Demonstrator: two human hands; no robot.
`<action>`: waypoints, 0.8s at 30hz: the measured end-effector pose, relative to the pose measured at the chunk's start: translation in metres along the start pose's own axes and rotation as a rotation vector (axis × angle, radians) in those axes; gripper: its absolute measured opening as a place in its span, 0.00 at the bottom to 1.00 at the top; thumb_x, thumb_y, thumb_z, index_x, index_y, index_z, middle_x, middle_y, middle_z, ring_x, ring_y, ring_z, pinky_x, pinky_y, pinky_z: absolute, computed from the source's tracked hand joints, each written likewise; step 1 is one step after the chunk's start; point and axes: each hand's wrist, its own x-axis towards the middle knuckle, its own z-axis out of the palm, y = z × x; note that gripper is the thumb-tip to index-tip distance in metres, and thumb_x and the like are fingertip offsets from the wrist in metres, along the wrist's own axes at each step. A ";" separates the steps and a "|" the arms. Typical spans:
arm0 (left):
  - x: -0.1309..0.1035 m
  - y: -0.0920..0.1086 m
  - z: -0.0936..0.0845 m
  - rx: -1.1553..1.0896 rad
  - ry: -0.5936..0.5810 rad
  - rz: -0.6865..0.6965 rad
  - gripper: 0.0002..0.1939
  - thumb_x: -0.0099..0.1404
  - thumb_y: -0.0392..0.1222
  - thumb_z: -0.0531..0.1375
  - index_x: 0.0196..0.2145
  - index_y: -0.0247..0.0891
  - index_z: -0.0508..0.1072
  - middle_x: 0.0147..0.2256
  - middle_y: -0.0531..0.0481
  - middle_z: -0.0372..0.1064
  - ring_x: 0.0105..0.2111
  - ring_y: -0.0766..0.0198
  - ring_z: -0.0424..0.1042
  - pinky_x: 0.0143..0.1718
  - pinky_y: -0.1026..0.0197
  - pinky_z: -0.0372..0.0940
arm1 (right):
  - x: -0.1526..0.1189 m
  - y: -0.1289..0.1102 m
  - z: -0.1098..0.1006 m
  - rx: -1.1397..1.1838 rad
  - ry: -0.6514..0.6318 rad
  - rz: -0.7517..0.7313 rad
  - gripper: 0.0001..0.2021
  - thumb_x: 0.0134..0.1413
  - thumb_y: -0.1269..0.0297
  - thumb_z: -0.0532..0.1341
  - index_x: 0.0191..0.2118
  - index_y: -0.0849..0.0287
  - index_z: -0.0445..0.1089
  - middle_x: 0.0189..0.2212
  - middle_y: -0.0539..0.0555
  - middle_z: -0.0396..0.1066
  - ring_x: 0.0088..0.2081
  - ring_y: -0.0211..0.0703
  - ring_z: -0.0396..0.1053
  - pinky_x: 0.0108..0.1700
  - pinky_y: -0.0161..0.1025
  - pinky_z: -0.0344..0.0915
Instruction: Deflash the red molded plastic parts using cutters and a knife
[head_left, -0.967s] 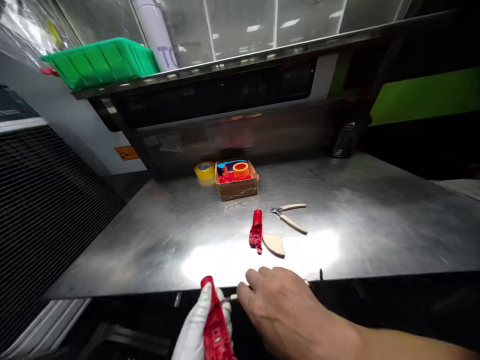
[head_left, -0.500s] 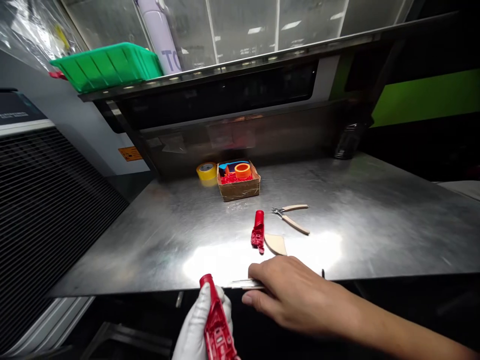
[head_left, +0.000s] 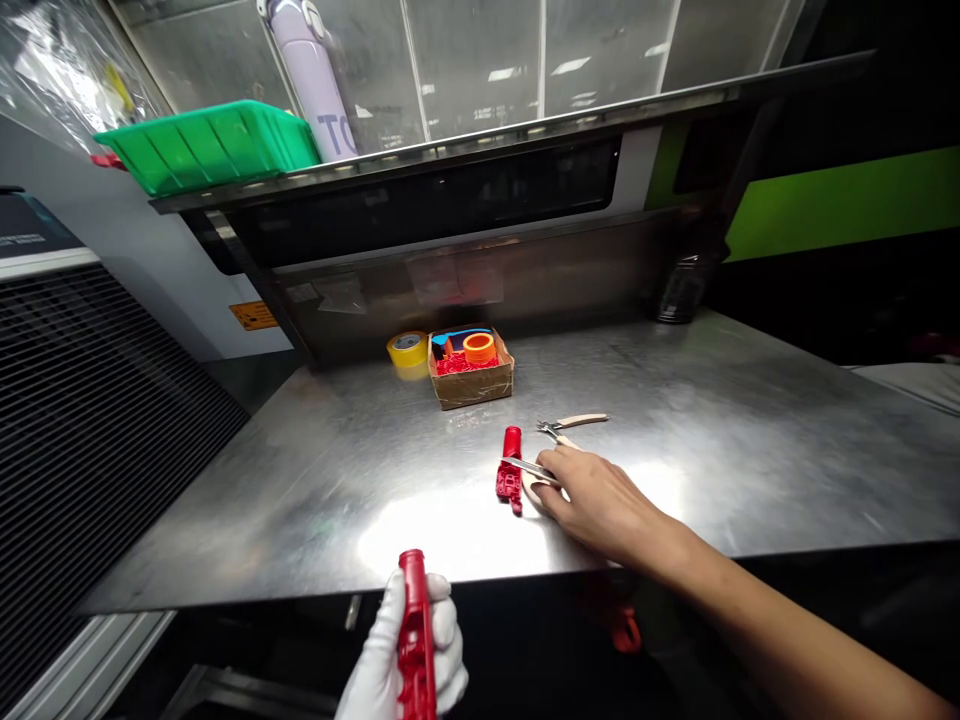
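My left hand (head_left: 409,650), in a white glove, is closed around a red moulded plastic part (head_left: 415,640) with a round tubular end pointing up, just off the front edge of the bench. My bare right hand (head_left: 592,500) is over the bench, fingers closed on a slim pointed metal tool (head_left: 531,468); its exact kind is unclear. The tool's tip crosses above a second, similar red plastic part (head_left: 510,485) lying on the bench. A beige curved piece (head_left: 531,490) is mostly hidden beneath my right fingers. Beyond that hand lie cutting pliers (head_left: 574,422) with beige grips, partly covered.
A small cardboard box (head_left: 472,388) holding red scraps and an orange ring stands at the back of the metal bench (head_left: 322,500), beside yellow tape (head_left: 407,349). A dark bottle (head_left: 681,288) is back right. Above runs a shelf with a green tray (head_left: 210,150) and a lilac bottle (head_left: 311,85).
My right hand has moved from the bench's front edge forward over the bench, carrying the metal tool to the lying red part. My left hand has turned its red part slightly.
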 end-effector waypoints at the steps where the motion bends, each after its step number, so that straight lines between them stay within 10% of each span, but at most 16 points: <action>1: 0.002 0.000 -0.001 -0.013 -0.015 -0.005 0.21 0.67 0.56 0.48 0.35 0.35 0.70 0.24 0.54 0.56 0.18 0.74 0.48 0.19 0.67 0.45 | 0.001 0.004 0.000 -0.025 0.013 0.030 0.06 0.57 0.64 0.53 0.31 0.59 0.62 0.31 0.54 0.64 0.31 0.42 0.61 0.31 0.37 0.48; 7: 0.015 -0.001 0.001 -0.022 0.003 -0.041 0.19 0.66 0.54 0.52 0.32 0.34 0.69 0.22 0.56 0.53 0.16 0.77 0.44 0.16 0.69 0.38 | 0.001 0.015 0.010 -0.064 0.012 0.095 0.12 0.51 0.55 0.60 0.34 0.58 0.65 0.40 0.57 0.64 0.35 0.47 0.65 0.32 0.38 0.51; 15: 0.028 -0.003 0.012 0.106 0.027 0.097 0.25 0.66 0.59 0.48 0.36 0.33 0.70 0.19 0.57 0.51 0.14 0.77 0.42 0.14 0.69 0.38 | 0.000 0.013 0.003 0.091 0.041 0.106 0.05 0.55 0.67 0.56 0.37 0.58 0.59 0.28 0.50 0.66 0.28 0.41 0.64 0.29 0.34 0.53; 24: 0.058 -0.021 0.004 -0.005 -0.160 -0.025 0.29 0.61 0.65 0.50 0.19 0.36 0.65 0.11 0.57 0.49 0.09 0.75 0.46 0.10 0.68 0.44 | -0.028 -0.041 0.020 0.519 0.028 -0.352 0.07 0.52 0.76 0.54 0.34 0.57 0.62 0.29 0.49 0.67 0.30 0.37 0.64 0.32 0.32 0.56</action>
